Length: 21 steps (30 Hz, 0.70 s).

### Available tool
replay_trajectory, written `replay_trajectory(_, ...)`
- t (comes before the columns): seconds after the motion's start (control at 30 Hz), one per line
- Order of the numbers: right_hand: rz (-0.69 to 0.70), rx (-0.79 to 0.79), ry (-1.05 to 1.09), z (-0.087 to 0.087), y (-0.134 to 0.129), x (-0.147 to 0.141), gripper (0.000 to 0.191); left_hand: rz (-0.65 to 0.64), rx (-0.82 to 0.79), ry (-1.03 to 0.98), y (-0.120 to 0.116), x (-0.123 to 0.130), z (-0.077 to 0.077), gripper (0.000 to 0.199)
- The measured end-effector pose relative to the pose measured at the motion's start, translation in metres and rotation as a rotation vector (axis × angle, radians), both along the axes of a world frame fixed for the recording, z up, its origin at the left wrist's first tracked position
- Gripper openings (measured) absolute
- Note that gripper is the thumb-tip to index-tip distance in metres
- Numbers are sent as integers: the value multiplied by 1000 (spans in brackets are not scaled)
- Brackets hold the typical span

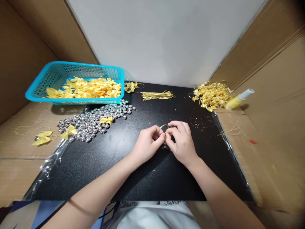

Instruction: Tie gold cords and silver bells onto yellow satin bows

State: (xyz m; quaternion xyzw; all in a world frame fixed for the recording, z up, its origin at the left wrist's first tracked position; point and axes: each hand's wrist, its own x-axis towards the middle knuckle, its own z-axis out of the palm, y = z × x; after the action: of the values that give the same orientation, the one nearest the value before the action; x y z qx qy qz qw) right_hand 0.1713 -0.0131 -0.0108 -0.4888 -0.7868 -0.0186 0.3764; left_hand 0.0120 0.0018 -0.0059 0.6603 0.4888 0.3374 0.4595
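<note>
Close together over the middle of the black table, both hands pinch at one small thing. My left hand is closed, thumb and forefinger pressed together on a gold cord loop. Across from it, my right hand pinches the same loop from the other side. The loop arches up between the fingertips. A bit of yellow shows beneath it, mostly hidden by the fingers. Past the hands lies a bundle of straight gold cords.
At the back left, a blue basket holds yellow bows. Silver beads spread before it, with loose bows among them. Looped yellow bows are heaped at the back right, beside a white-and-yellow tube. Cardboard walls flank the table.
</note>
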Motion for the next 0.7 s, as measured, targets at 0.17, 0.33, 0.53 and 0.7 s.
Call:
replay_trajectory(0.17,-22,-33,4,-1,0,-1,13,10,-71,-20,1,1,1,20)
replay_trajectory(0.33,-31,-43,36,0,0,-1,11,24,-88,-43,0,1,-1,19)
replay_trajectory(0.53,-23,-71,134,3,0,-1,10,-38,-231,-195,0,2,-2,34)
replay_trajectory(0.7,-23,-96,191,6,-1,-1,12,-72,-301,-253,1,2,-4,38)
